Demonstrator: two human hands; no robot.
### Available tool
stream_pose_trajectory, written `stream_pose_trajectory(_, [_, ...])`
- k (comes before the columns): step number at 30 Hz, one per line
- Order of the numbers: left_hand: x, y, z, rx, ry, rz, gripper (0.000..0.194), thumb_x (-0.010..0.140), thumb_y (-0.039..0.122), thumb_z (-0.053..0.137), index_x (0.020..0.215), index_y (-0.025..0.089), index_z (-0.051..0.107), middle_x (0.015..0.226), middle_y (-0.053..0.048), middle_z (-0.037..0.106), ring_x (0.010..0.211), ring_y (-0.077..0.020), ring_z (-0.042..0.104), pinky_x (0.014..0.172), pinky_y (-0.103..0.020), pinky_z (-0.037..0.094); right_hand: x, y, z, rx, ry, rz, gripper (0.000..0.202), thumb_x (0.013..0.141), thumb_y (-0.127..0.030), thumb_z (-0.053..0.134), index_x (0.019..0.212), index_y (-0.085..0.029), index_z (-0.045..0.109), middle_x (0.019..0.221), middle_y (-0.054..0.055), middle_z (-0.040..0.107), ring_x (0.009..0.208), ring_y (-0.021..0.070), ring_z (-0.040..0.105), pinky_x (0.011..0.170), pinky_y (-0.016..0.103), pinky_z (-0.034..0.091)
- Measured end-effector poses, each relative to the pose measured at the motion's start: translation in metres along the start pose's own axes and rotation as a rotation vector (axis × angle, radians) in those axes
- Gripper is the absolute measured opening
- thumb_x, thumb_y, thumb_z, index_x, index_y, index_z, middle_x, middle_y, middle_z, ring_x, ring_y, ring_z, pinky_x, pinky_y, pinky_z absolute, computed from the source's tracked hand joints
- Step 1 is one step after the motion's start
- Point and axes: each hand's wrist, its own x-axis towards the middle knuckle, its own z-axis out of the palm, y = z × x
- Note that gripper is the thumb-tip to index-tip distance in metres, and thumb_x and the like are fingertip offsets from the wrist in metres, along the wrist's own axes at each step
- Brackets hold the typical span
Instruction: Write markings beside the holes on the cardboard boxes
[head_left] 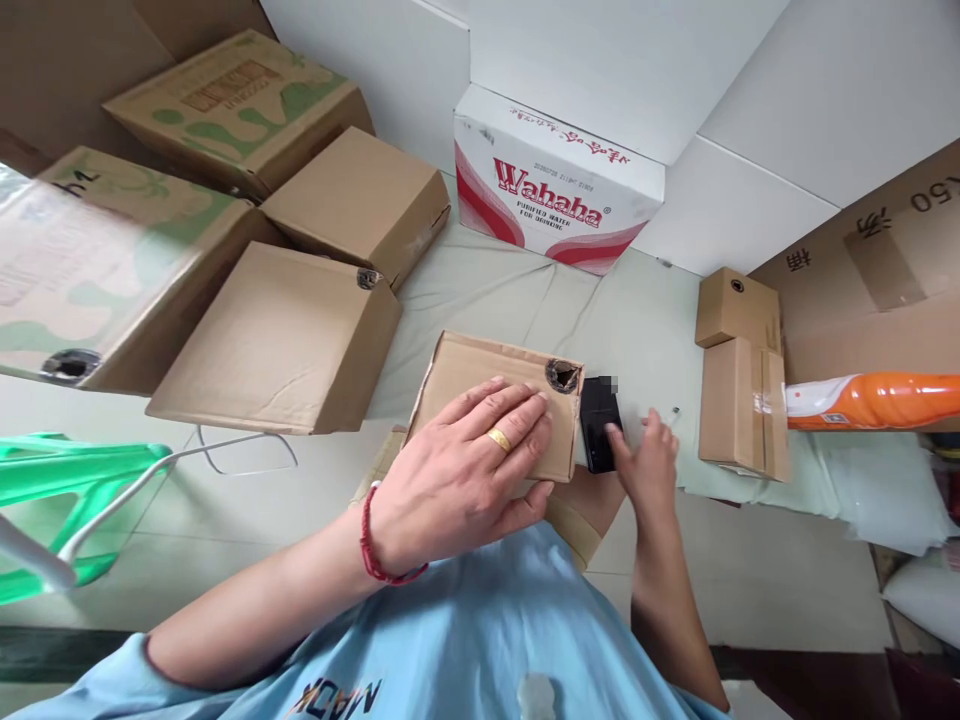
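Observation:
A small brown cardboard box (480,365) lies in front of me, with a dark-rimmed hole in its far right corner. My left hand (480,455) rests flat across its top, fingers stretched out. Just right of the box is a flat black thing that looks like a phone (600,435). My right hand (649,455) is beside it, the thumb at its right edge and the fingers apart from the thumb and partly curled. By those fingertips shows a tiny dark-tipped object (675,410), too small to name.
Several cardboard boxes (277,340) crowd the left side. A white and red Wahaha carton (559,185) stands at the back wall. To the right are small stacked boxes (739,400), an orange bottle (892,398) and a large carton (862,270). A green stool (67,470) stands at lower left.

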Motion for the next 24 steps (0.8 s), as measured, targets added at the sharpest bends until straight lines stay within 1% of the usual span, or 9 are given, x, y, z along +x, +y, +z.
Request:
stream_pose_trajectory(3, [-0.001,-0.001,-0.008,-0.055,-0.037,0.002,0.028,0.106,0.033,0.066,0.123,0.011,0.074,0.137,-0.015,0.078,0.137,-0.0339,0.07,0.12,-0.05,0.058,-0.027,-0.021,0.02,-0.113,-0.078,-0.126,0.095,0.093,-0.064,0.068,0.162,-0.003,0.043,0.155,0.033,0.057,0.14,0.046,0.053,0.113,0.056,0.046])
stream_pose_trajectory(6, [-0.003,-0.004,-0.023,-0.105,-0.047,-0.012,0.027,0.106,0.035,0.07,0.126,0.017,0.071,0.144,-0.013,0.074,0.152,-0.0357,0.058,0.129,-0.056,0.048,-0.045,-0.026,0.033,-0.109,-0.028,-0.108,0.089,0.097,-0.058,0.064,0.163,-0.003,0.04,0.158,0.033,0.054,0.142,0.046,0.051,0.112,0.057,0.047])
stream_pose_trajectory(10, [-0.011,-0.027,-0.038,-0.023,-0.039,-0.05,0.059,0.099,0.052,0.078,0.148,0.024,0.061,0.163,-0.016,0.059,0.165,-0.0432,0.038,0.137,-0.069,0.028,-0.047,-0.018,0.036,-0.066,0.051,-0.051,0.09,0.097,-0.06,0.064,0.161,-0.001,0.042,0.151,0.033,0.058,0.139,0.0458,0.051,0.112,0.058,0.046])
stream_pose_trajectory(13, [-0.019,-0.055,-0.037,0.008,-0.133,-0.108,0.092,0.093,0.068,0.08,0.167,0.027,0.045,0.175,-0.022,0.041,0.167,-0.0535,0.026,0.134,-0.079,0.02,-0.038,-0.016,0.032,-0.061,0.008,-0.015,0.09,0.09,-0.065,0.074,0.157,-0.008,0.052,0.151,0.029,0.056,0.134,0.0457,0.051,0.11,0.058,0.046])
stream_pose_trajectory(15, [-0.023,-0.069,-0.032,-0.077,-0.232,-0.14,0.115,0.085,0.075,0.082,0.175,0.026,0.029,0.178,-0.025,0.032,0.165,-0.0554,0.029,0.13,-0.078,0.032,-0.03,-0.018,0.029,-0.052,-0.034,0.007,0.091,0.085,-0.065,0.08,0.155,-0.012,0.055,0.149,0.025,0.057,0.132,0.045,0.051,0.109,0.056,0.046])
stream_pose_trajectory(17, [-0.025,-0.075,-0.028,-0.169,-0.315,-0.147,0.126,0.079,0.07,0.09,0.177,0.025,0.023,0.178,-0.027,0.026,0.161,-0.0528,0.039,0.122,-0.067,0.05,-0.023,-0.021,0.027,-0.041,-0.061,0.011,0.089,0.083,-0.062,0.082,0.153,-0.012,0.057,0.145,0.024,0.058,0.131,0.0443,0.051,0.109,0.055,0.046])
stream_pose_trajectory(19, [-0.023,-0.073,-0.027,-0.225,-0.356,-0.136,0.116,0.079,0.05,0.093,0.173,0.021,0.032,0.174,-0.027,0.031,0.157,-0.0482,0.044,0.115,-0.055,0.06,-0.018,-0.023,0.027,-0.037,-0.075,0.006,0.084,0.083,-0.058,0.082,0.148,-0.009,0.06,0.139,0.024,0.059,0.128,0.0433,0.052,0.109,0.053,0.046])
stream_pose_trajectory(21, [-0.018,-0.068,-0.028,-0.252,-0.358,-0.115,0.097,0.079,0.031,0.088,0.164,0.02,0.044,0.165,-0.023,0.042,0.157,-0.0442,0.045,0.112,-0.047,0.063,-0.016,-0.024,0.028,-0.035,-0.069,-0.002,0.078,0.083,-0.053,0.082,0.141,-0.006,0.062,0.132,0.025,0.06,0.125,0.0422,0.054,0.11,0.054,0.046])
stream_pose_trajectory(24, [-0.005,-0.068,-0.029,-0.251,-0.275,-0.081,0.085,0.077,0.026,0.083,0.155,0.019,0.05,0.157,-0.021,0.044,0.152,-0.0423,0.048,0.11,-0.047,0.064,-0.018,-0.023,0.029,-0.013,-0.029,-0.028,0.074,0.079,-0.049,0.083,0.135,-0.005,0.063,0.124,0.023,0.061,0.123,0.0417,0.056,0.111,0.056,0.046])
